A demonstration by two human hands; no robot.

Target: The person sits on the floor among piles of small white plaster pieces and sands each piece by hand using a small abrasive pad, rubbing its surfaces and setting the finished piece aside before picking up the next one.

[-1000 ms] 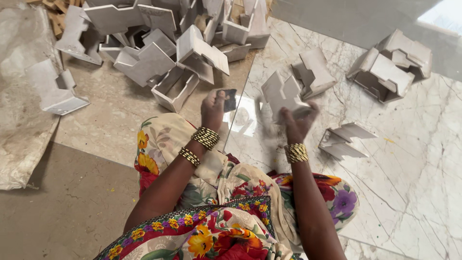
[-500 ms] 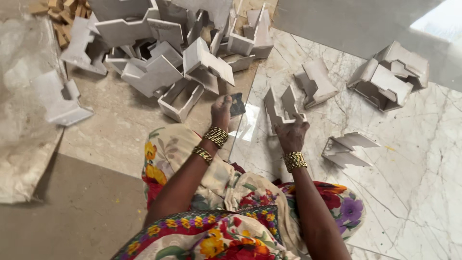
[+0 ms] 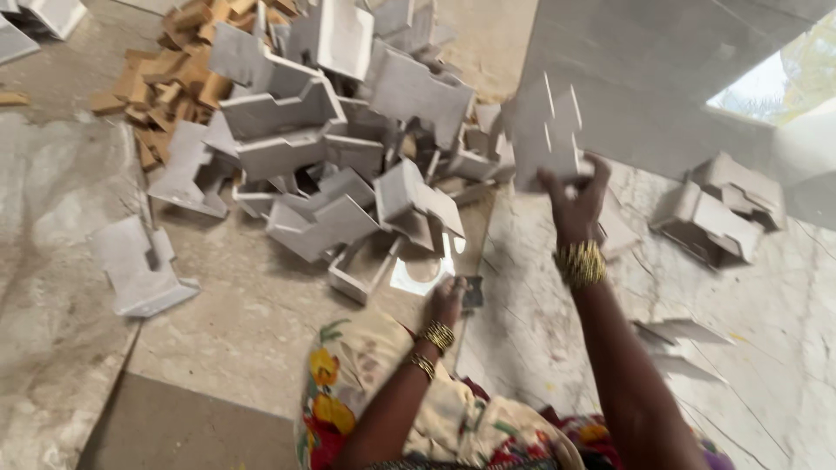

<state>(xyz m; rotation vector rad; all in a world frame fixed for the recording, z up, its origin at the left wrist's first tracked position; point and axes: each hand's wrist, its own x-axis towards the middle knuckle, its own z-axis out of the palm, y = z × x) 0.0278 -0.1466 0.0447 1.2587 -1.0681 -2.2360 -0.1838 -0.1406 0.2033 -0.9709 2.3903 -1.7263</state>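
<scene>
Right hand (image 3: 576, 193) is up at about 1 o'clock, fingers pinched on the lower edge of a slotted grey card (image 3: 544, 135), holding it flat-on to the camera. Card is clear of the floor, just right of the pile (image 3: 348, 148) of folded grey inserts at 12 o'clock.

Left hand (image 3: 446, 300) is low near centre, curled around a small dark piece (image 3: 473, 292). It's blurred, so I can't say what the piece is or how tightly it's gripped. It sits just beside an open tray-like insert (image 3: 366, 270).

Other stuff: tan cardboard offcuts (image 3: 165, 83) at 11 o'clock behind the pile, one loose insert (image 3: 139, 270) at 9 o'clock, two folded ones (image 3: 718, 209) at 2 o'clock, flat pieces (image 3: 688, 335) at 3–4 o'clock on the marble floor (image 3: 540, 331).

My read on handling the card well:
- It's thin and slotted, so it will flex and can tear at the slot ends. Grip near an edge between slots, not on a narrow tab.
- Support with the second hand before folding; a one-handed pinch lets it droop.
- Fold along the slots, square, no twisting.
- Keep it clear of the pile so the tabs don't snag neighbours.
</scene>
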